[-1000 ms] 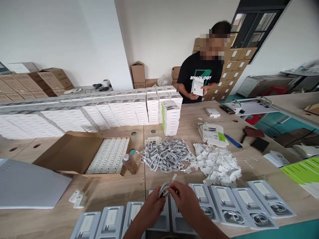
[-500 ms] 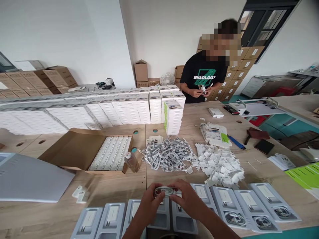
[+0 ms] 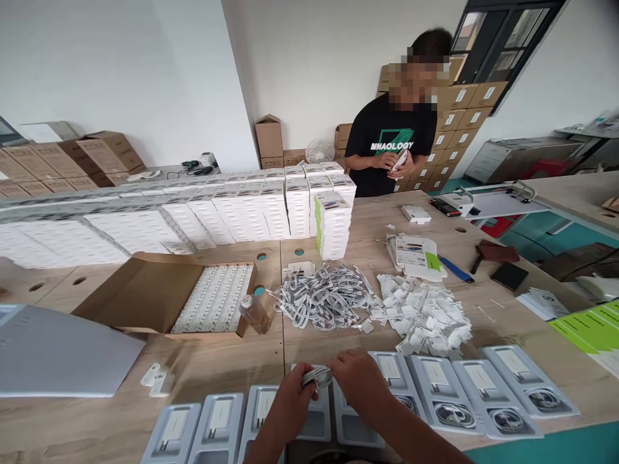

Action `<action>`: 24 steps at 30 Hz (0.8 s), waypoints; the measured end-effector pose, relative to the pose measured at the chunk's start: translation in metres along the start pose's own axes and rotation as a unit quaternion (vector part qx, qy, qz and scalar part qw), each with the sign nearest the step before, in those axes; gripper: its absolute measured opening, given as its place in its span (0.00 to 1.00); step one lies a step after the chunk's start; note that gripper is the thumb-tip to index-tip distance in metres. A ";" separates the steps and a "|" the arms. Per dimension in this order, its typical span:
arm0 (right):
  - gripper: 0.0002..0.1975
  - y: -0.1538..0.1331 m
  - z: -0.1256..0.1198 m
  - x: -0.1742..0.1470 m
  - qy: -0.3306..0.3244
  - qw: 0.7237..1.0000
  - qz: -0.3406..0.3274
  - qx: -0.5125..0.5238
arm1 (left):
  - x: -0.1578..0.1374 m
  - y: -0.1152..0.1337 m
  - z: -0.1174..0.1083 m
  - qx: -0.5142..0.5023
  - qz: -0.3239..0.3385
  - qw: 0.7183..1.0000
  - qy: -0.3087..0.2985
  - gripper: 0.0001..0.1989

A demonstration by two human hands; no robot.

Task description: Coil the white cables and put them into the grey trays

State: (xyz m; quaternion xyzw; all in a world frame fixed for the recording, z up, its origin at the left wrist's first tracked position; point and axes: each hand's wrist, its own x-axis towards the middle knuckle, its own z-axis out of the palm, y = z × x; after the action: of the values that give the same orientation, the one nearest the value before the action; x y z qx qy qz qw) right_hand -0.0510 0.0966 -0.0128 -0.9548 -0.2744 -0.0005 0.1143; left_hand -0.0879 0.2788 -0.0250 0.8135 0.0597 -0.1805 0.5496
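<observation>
My left hand (image 3: 293, 401) grips a coiled grey-white charging cable (image 3: 318, 376) between thumb and fingers. My right hand (image 3: 362, 384) is closed at the coil's right end, its fingertips pinching the cable there. Both hands are raised over a row of grey plastic trays (image 3: 359, 433). Each tray whose upper part shows has a white charger (image 3: 482, 381) in it. In the trays on the right, coiled cables (image 3: 509, 420) fill the lower compartments; my forearms hide parts of the middle trays. Beyond my hands lies a heap of loose cables (image 3: 329, 296).
White packets (image 3: 430, 319) form a pile right of the cables. An open carton (image 3: 145, 290), a clear bottle (image 3: 255, 314) and white adapters (image 3: 157, 379) are on the left. Stacked white boxes (image 3: 217, 216) line the back. Across the table, a person (image 3: 391, 138) holds a white item.
My right hand has shifted slightly right and turned palm-down at the cable's end, and the coil now tilts. Across the table, the person has raised and turned a white item.
</observation>
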 end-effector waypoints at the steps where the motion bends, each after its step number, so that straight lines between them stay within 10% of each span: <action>1: 0.10 -0.001 0.001 0.001 0.019 1.000 0.001 -0.013 | 0.000 -0.001 0.002 0.027 0.011 1.000 0.008 0.08; 6: 0.05 -0.009 0.004 -0.002 0.020 0.976 0.117 0.182 | 0.000 -0.003 0.009 0.073 0.010 0.997 0.027 0.10; 17: 0.14 -0.014 0.040 -0.006 0.003 0.744 0.207 0.635 | 0.005 0.000 0.014 -0.110 -0.004 0.992 -0.061 0.10; 24: 0.13 -0.003 0.033 -0.025 0.086 0.909 0.189 0.361 | 0.007 0.003 0.006 -0.081 -0.013 0.994 -0.078 0.13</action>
State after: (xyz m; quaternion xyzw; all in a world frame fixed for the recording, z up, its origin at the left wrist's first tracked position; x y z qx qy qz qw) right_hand -0.0757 0.0927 -0.0460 -0.8788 -0.0600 0.0379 0.4719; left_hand -0.0815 0.2717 -0.0265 0.7492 0.0416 -0.2448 0.6141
